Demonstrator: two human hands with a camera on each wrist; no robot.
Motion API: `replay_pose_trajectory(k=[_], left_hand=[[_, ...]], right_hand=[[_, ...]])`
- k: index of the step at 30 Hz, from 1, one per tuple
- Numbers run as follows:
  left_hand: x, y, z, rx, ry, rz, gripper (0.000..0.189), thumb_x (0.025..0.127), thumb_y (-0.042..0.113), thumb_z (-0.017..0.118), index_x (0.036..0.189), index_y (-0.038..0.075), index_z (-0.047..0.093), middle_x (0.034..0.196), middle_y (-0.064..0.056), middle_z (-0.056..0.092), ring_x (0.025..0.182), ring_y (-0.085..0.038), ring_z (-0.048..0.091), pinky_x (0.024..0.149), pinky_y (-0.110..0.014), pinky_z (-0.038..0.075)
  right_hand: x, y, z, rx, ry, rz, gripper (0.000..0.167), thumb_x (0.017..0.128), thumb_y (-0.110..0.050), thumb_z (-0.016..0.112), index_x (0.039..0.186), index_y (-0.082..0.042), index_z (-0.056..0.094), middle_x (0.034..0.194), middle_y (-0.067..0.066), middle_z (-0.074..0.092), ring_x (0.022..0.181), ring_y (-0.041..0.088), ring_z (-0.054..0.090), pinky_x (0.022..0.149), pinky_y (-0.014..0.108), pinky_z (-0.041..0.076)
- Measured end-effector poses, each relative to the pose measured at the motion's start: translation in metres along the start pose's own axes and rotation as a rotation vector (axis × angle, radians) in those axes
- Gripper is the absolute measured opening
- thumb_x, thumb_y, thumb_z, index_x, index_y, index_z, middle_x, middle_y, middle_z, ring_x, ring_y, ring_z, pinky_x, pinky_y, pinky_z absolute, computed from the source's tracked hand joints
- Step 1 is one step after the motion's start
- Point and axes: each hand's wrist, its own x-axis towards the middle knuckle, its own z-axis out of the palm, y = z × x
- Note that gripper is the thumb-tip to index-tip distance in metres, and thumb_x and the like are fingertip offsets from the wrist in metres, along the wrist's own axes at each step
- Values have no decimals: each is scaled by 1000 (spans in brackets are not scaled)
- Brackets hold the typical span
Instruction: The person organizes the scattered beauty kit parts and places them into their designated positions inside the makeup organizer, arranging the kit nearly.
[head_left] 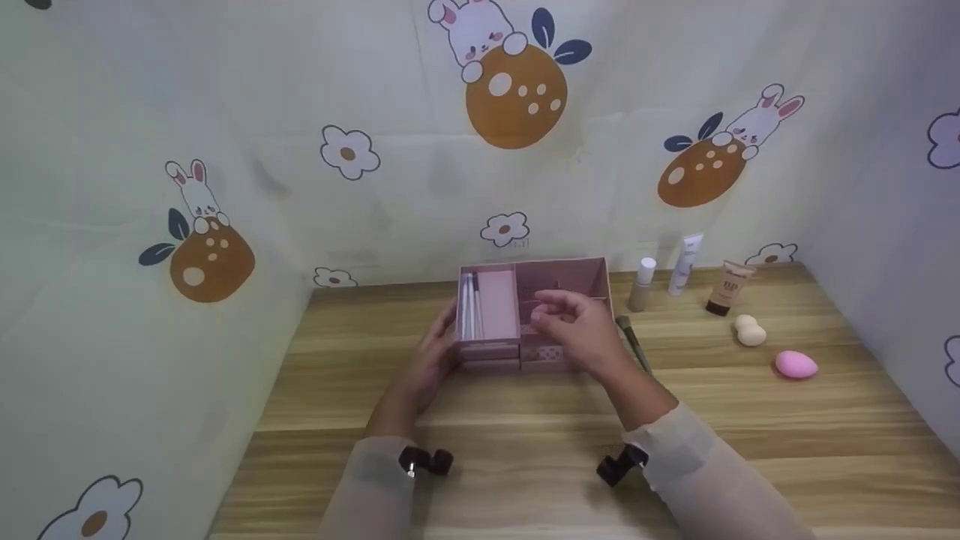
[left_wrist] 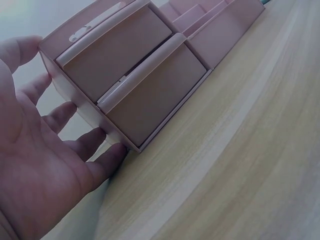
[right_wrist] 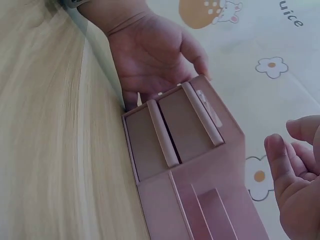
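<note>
A pink desktop organizer [head_left: 499, 304] stands on the wooden table, two drawers in its left front and stepped compartments on the right. Several slim makeup brushes [head_left: 471, 307] lie in its top left tray. My left hand [head_left: 424, 364] rests against the organizer's left side, fingers spread, fingertips on the wall in the left wrist view. Both drawers [left_wrist: 155, 95] are pushed in. Over the right compartments hovers my right hand [head_left: 581, 330], its fingers loosely bent and nothing between them in the right wrist view. A dark makeup brush [head_left: 635, 343] lies right of the organizer, partly behind my right forearm.
Right of the organizer stand a small white-capped bottle [head_left: 642, 285], a white tube [head_left: 685, 266] and a beige BB cream tube [head_left: 730, 289]. A beige makeup sponge [head_left: 750, 331] and a pink egg-shaped sponge [head_left: 796, 364] lie nearer. Behind hangs a printed cloth [head_left: 405, 217].
</note>
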Motion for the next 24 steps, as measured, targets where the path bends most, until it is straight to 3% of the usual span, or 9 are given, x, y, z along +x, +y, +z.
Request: replay_pose_trajectory(k=[7,15,24], left_hand=[[0,1,1,1,7,-4,62,108,41,57,165,46,33,179,7,22,161,-29,37,133,-52,30],[-2,1,1,17,25,-18,60,107,42,57,162,51,36,178,12,24,160,-24,40,133,-49,31],[-2,0,1,0,18,-21,59,107,40,57,162,51,37,178,13,24,160,-23,40,133,-48,32]], right_hand=[[-15,3,-32,24,22,-13,42,94,-9,80,133,0,70,110,10,77,98,13,75,90,24,64],[-25,10,-70,-54,84,36,43,93,-13,82,134,-4,71,110,4,77,99,11,74,90,21,63],[-33,20,-104,-44,129,43,46,96,-12,80,137,2,67,102,-5,77,96,6,75,87,20,64]])
